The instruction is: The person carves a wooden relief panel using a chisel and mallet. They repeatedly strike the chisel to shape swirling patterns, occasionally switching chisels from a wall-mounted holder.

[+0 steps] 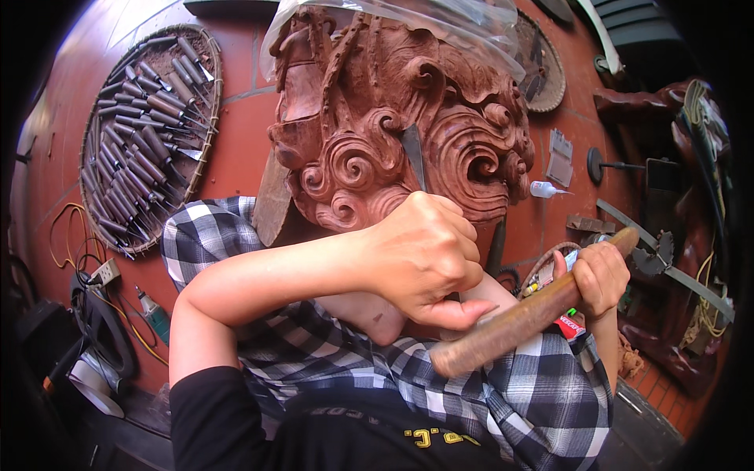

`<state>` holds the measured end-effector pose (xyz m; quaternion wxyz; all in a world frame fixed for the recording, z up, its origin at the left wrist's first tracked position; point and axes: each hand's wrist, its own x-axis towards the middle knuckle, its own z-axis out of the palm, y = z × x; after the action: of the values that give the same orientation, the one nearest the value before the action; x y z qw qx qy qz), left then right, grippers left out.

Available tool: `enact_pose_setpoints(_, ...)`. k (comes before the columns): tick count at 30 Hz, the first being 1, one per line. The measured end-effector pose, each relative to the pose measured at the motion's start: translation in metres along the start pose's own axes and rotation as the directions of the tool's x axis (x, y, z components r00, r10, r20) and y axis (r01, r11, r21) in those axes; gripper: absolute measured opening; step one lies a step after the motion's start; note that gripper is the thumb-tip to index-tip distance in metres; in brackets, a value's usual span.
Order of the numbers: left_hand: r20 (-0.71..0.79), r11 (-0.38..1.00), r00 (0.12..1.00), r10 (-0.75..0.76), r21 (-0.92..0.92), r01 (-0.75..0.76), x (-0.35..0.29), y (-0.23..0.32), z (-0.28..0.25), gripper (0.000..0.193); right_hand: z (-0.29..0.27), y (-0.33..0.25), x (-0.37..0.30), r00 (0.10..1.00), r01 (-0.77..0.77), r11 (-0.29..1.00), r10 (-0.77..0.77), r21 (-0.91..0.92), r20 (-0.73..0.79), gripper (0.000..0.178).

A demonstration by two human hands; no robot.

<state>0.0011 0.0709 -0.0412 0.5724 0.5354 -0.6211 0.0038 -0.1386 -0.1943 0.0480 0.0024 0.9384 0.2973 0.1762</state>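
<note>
In front of me stands a reddish-brown wood carving (369,153) covered with deep swirls and curls. My left hand (432,255) is closed around a chisel (413,151), whose flat metal blade points away from me and lies against the swirls near the middle. Most of its handle is hidden in the fist. My right hand (601,276) grips a wooden club (518,326) near its far end. The club slants down to the left across my lap, its thick end slightly blurred, close behind the left hand and apart from it.
A round woven tray (206,149) of many wood-handled chisels sits on the red tile floor at left. Below it are a green power tool (154,315) and a socket block (106,272) with cables. A small bottle (547,189) lies right of the carving, which has clear plastic (463,23) behind it.
</note>
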Motion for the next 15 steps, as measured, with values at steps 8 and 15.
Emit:
enact_pose_setpoints(8,0.033,0.999,0.999,-0.002,0.039,0.001,-0.001,-0.004,0.005,0.038,0.013,0.004,-0.005,0.998,-0.004,0.997,0.008,0.073,-0.057,0.031)
enact_pose_setpoints(15,0.069,0.99,0.995,-0.072,0.13,0.063,0.012,-0.001,-0.002,0.042,0.018,0.01,-0.011,0.992,-0.112,0.983,0.118,0.148,-0.037,0.029)
